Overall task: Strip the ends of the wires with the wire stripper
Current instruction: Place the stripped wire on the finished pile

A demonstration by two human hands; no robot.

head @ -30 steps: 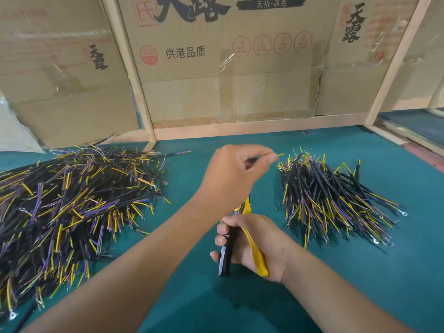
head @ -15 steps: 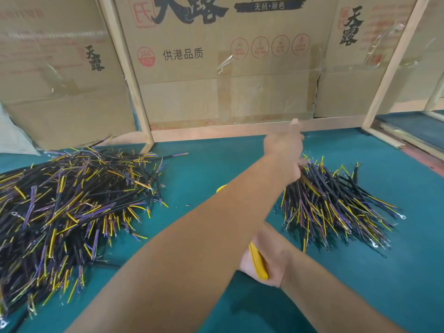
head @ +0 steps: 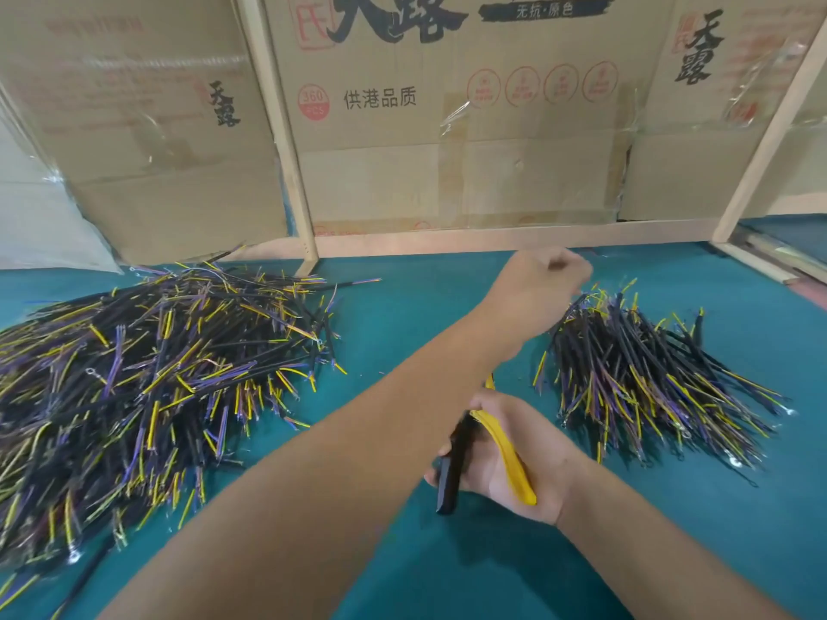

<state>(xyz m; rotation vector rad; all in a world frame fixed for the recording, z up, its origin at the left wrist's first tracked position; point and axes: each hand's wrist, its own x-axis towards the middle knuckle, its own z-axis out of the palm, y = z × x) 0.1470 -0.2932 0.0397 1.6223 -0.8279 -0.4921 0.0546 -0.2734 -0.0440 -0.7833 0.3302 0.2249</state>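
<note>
Two heaps of wires lie on the counter (head: 402, 315): a large pile (head: 147, 378) at the left of the frame and a smaller pile (head: 649, 382) at the right. Judged from their sizes, most of the work is left. The left hand (head: 537, 288) hangs curled over the smaller pile's upper edge; whether it holds a wire cannot be told. The right hand (head: 514, 458) grips the wire stripper (head: 505, 454), handles spread, at lower centre. Open counter lies between the heaps; a wooden frame (head: 514, 239) and cardboard (head: 447, 127) close off the back.
</note>
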